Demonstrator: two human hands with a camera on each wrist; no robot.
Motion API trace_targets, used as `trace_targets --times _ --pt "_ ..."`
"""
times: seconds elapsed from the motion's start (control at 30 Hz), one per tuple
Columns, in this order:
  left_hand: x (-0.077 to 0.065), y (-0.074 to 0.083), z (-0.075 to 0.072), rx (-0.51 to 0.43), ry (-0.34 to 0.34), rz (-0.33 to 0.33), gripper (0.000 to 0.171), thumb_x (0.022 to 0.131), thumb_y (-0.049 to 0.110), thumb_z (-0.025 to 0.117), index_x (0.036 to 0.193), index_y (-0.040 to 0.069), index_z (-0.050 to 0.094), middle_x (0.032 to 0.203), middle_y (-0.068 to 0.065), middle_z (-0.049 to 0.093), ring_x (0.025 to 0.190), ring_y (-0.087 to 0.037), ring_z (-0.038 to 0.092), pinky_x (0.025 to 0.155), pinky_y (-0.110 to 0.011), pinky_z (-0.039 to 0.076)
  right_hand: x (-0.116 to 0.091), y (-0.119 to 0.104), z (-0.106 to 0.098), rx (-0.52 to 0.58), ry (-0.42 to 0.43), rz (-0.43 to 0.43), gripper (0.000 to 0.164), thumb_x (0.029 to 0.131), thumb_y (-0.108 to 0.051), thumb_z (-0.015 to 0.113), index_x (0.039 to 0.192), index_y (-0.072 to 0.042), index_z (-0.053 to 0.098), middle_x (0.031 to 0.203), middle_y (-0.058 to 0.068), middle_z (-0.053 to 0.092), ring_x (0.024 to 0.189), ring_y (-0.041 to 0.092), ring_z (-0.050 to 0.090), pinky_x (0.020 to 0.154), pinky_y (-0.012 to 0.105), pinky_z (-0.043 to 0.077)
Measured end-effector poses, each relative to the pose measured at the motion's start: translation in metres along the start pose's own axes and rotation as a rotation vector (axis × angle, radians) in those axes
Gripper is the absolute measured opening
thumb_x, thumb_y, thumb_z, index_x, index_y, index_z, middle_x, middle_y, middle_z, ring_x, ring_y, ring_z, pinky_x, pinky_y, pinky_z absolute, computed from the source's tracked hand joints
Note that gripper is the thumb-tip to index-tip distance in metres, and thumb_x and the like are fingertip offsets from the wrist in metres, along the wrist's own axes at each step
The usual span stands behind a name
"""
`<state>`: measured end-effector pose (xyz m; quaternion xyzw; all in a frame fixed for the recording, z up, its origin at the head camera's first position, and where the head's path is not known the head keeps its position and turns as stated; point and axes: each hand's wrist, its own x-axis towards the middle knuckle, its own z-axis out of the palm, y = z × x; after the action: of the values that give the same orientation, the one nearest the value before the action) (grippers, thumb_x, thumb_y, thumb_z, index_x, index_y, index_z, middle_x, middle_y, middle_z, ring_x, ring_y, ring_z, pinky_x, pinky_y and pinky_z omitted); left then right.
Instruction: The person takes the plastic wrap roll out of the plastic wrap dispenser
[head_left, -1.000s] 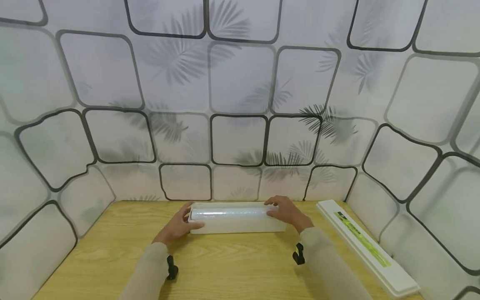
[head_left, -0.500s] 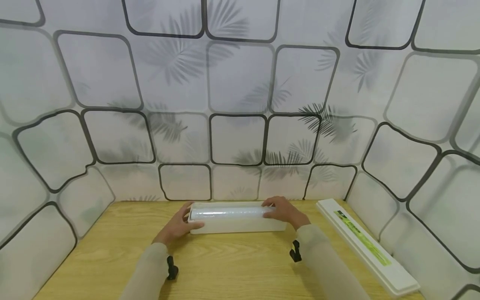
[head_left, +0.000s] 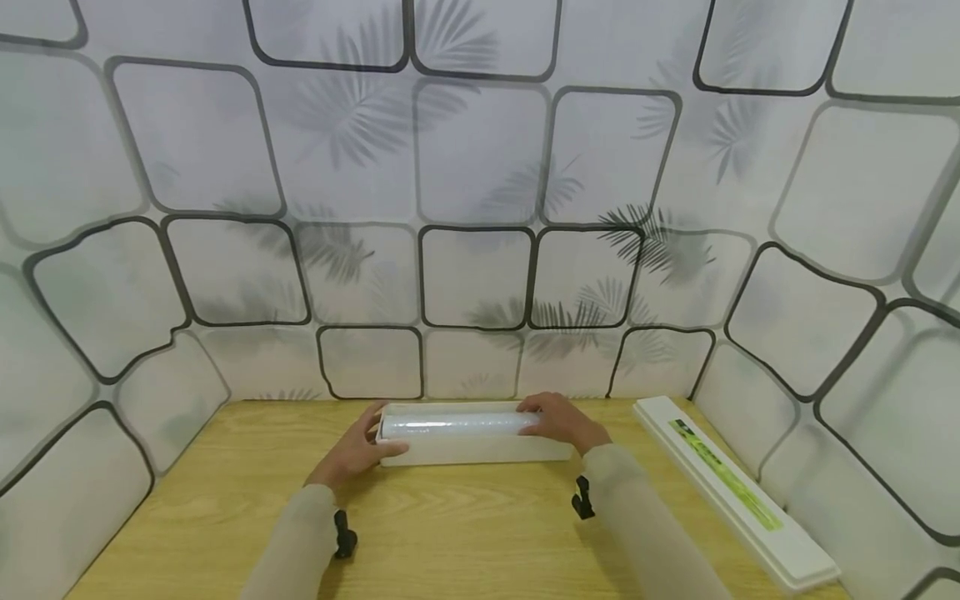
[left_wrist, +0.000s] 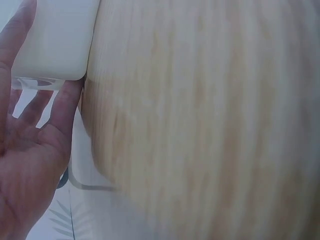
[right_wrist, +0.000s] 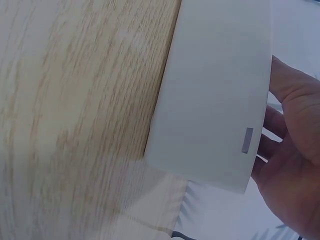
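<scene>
Yellow wood-grain table (head_left: 465, 533); on it, a long white open box (head_left: 476, 452), its grey rectangle (right_wrist: 247, 140) visible only from the right wrist. Left hand (head_left: 352, 454) grips one end; right hand (head_left: 562, 419) overlies the shiny translucent roll (head_left: 457, 425) inside, whether pinching I cannot tell.

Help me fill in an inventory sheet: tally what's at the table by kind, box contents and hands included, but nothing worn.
Open white box: 1
Shiny roll inside it: 1
Long white lid: 1
Hands: 2, the left hand and the right hand
Total: 5
</scene>
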<state>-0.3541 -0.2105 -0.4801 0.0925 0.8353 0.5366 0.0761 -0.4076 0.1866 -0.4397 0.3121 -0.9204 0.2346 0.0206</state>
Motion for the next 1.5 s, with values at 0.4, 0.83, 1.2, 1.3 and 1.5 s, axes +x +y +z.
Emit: trace_targets --times 0.4,0.83,1.2,1.3,1.5 --pt "-0.0003 0.0002 0.0003 -0.014 -0.001 0.013 0.103 0.092 0.032 0.08 0.166 0.017 0.01 0.17 -0.026 0.017 0.149 -0.052 0.035 0.103 -0.052 0.053 0.0084 -0.0055 -0.001 -0.038 -0.123 0.08 0.04 0.093 -0.016 0.078 0.13 -0.004 0.068 0.131 0.019 0.069 0.119 0.037 0.066 0.102 0.05 0.053" --pt "0.0016 -0.0008 0.0019 -0.031 -0.008 0.034 0.104 0.091 0.03 0.08 0.166 0.016 0.01 0.17 -0.027 0.018 0.149 -0.051 0.037 0.105 -0.052 0.052 0.0081 -0.0049 -0.0037 0.021 -0.199 0.094 0.045 0.098 -0.016 0.072 0.141 -0.008 0.064 0.147 0.018 0.061 0.137 0.042 0.055 0.112 0.055 0.046" --pt "0.0019 -0.0009 0.0006 -0.016 -0.011 0.029 0.105 0.092 0.032 0.08 0.166 0.016 0.009 0.17 -0.027 0.016 0.15 -0.052 0.034 0.106 -0.054 0.051 0.0068 -0.0085 -0.0078 0.014 -0.211 0.048 0.045 0.098 -0.015 0.071 0.141 -0.003 0.063 0.146 0.022 0.06 0.135 0.044 0.055 0.111 0.056 0.046" --pt "0.0007 0.0 0.0003 -0.008 -0.011 0.027 0.105 0.092 0.033 0.079 0.167 0.016 0.007 0.17 -0.027 0.015 0.152 -0.053 0.03 0.108 -0.057 0.049 0.0064 -0.0098 -0.0091 0.035 -0.217 0.047 0.046 0.098 -0.016 0.071 0.141 -0.002 0.062 0.146 0.023 0.059 0.135 0.046 0.054 0.111 0.057 0.046" --pt "-0.0002 -0.0004 0.0008 -0.003 -0.002 0.023 0.104 0.092 0.032 0.08 0.166 0.016 0.009 0.17 -0.028 0.017 0.151 -0.053 0.032 0.107 -0.056 0.05 0.0055 -0.0092 -0.0075 0.075 -0.235 0.039 0.047 0.1 -0.016 0.068 0.143 -0.001 0.059 0.149 0.025 0.056 0.138 0.047 0.051 0.113 0.06 0.043"
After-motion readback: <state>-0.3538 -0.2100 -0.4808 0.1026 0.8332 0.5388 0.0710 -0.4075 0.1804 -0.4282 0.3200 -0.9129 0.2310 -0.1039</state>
